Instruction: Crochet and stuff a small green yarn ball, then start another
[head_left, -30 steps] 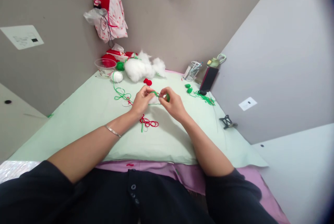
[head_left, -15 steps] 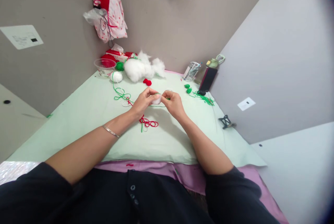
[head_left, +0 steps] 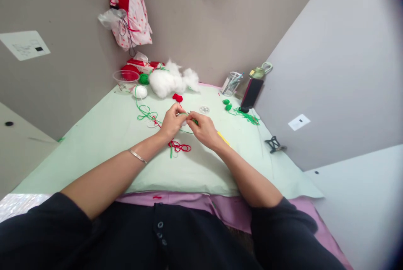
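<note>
Near the middle of the table my left hand (head_left: 172,122) is closed, its thumb and fingers pinching a small soft white piece (head_left: 184,122), mostly covered by the fingers. Green yarn (head_left: 188,132) trails beneath it toward my right hand (head_left: 203,129). That hand is closed too, its fingertips against the left ones. A bit of green shows between its fingers; what it grips is too hidden to name. A yellow stick (head_left: 223,137) shows beside my right wrist. Just beyond the hands is a small red knitted piece (head_left: 177,98), with a thin red strand running toward my left hand.
White stuffing (head_left: 166,82), a white yarn ball (head_left: 140,92), a green yarn ball (head_left: 144,79) and a clear tub (head_left: 126,77) stand at the back left. Red yarn loops (head_left: 180,147) lie in front. A round clear case (head_left: 204,109), pen holder (head_left: 231,84) and phone (head_left: 252,93) are right.
Both hands have shifted slightly left, the right one more, and its fingers have turned over the white piece. The round case and the yellow stick now show.
</note>
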Action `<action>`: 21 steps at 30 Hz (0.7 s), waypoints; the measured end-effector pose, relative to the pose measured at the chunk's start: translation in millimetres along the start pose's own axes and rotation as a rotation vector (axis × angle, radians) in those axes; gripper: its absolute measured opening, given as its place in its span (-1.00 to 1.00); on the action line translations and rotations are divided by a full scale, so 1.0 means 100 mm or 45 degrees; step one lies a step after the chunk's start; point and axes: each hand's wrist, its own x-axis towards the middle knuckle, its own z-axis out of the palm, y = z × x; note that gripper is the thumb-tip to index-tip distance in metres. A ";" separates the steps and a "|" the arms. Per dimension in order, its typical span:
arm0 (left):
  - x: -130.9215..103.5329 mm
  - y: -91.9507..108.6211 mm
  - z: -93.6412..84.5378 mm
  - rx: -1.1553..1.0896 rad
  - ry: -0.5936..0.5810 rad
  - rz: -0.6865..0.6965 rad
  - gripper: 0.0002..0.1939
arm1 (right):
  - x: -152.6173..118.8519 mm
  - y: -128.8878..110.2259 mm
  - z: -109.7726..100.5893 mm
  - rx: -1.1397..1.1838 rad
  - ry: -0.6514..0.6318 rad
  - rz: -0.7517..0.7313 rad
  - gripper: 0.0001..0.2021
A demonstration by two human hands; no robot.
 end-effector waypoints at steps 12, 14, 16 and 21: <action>-0.07 0.19 0.00 -0.334 -0.280 -0.224 -0.89 | 0.19 0.28 -0.04 0.229 0.191 0.175 -0.80; -0.08 0.23 0.00 -0.359 -0.331 -0.236 -0.88 | 0.20 0.30 -0.05 0.286 0.216 0.196 -0.75; -0.09 0.22 0.01 -0.362 -0.329 -0.250 -0.81 | 0.20 0.30 -0.05 0.327 0.231 0.209 -0.72; -0.08 0.11 0.02 -0.350 -0.246 -0.295 -0.84 | 0.18 0.26 0.04 0.343 0.246 0.202 -0.73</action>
